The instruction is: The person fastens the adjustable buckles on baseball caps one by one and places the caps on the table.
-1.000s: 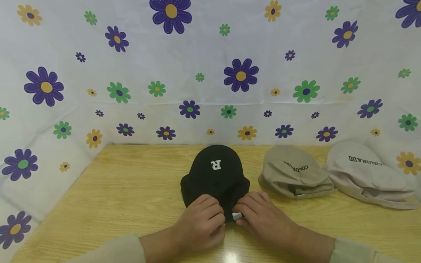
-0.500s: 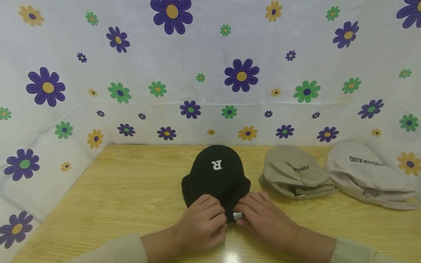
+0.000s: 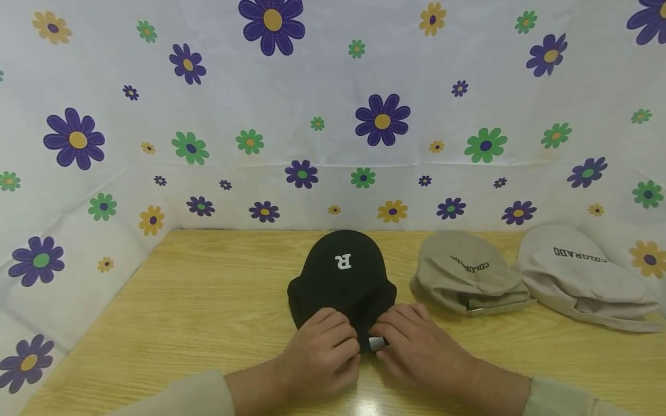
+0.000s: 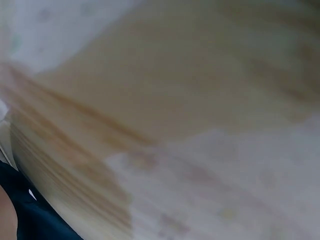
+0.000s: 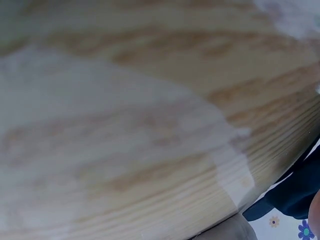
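Note:
A black baseball cap (image 3: 340, 292) with a white letter R lies on the table in front of me, its back strap side towards me. My left hand (image 3: 319, 352) pinches the strap end at the cap's near edge, fingers curled. On the other side my right hand (image 3: 418, 344) grips the strap beside a silver buckle (image 3: 376, 344). Fingers hide much of the strap. In the left wrist view only a corner of the dark cap (image 4: 35, 210) shows; the right wrist view catches another bit of the cap (image 5: 295, 190) at its right edge.
To the right of the black cap sit a khaki cap (image 3: 463, 271) and a pale beige cap (image 3: 577, 266), both lettered COLORADO. The wooden table (image 3: 208, 289) ends at a white flowered cloth (image 3: 312, 81) behind and at the left.

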{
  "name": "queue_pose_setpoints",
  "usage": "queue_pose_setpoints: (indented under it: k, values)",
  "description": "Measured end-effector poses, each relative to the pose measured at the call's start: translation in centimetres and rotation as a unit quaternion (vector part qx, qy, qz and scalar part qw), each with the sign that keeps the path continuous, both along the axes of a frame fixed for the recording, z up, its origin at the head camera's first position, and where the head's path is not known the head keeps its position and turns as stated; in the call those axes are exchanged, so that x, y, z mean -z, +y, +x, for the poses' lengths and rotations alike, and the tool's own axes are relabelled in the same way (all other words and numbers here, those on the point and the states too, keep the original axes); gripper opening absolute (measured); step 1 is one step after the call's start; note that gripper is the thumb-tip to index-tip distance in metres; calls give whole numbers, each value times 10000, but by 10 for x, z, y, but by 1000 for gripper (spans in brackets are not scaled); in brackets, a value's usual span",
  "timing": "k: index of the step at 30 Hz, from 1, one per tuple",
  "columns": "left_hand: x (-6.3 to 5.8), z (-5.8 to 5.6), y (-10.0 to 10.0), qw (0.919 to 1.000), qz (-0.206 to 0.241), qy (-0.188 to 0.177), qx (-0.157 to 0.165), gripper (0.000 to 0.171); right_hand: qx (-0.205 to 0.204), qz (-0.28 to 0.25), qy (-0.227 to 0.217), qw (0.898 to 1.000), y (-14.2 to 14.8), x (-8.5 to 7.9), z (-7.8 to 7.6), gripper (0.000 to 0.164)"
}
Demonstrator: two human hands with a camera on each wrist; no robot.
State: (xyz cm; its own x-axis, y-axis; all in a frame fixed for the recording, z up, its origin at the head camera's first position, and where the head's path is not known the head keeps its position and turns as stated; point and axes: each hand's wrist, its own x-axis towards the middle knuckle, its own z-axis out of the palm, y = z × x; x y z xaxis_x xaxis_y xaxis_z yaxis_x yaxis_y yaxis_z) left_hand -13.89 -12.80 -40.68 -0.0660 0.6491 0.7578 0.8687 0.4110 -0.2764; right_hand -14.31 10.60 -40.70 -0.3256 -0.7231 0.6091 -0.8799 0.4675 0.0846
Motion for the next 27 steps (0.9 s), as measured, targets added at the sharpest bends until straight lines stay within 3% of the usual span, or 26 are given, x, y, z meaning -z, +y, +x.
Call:
queue_pose_setpoints:
  k: [8,14,27]
  values:
    - [0,0,-1,9999,-53,-111,-65,20,347,-98,-34,9993,2,-2,-1,20]
    - [0,0,-1,9998,-19,-136,-108,20,229,-130,153,9995,2,-1,-2,19]
    - [1,1,-3,9996,-16,-219,-195,22,345,237,-129,9990,3,-2,2,15]
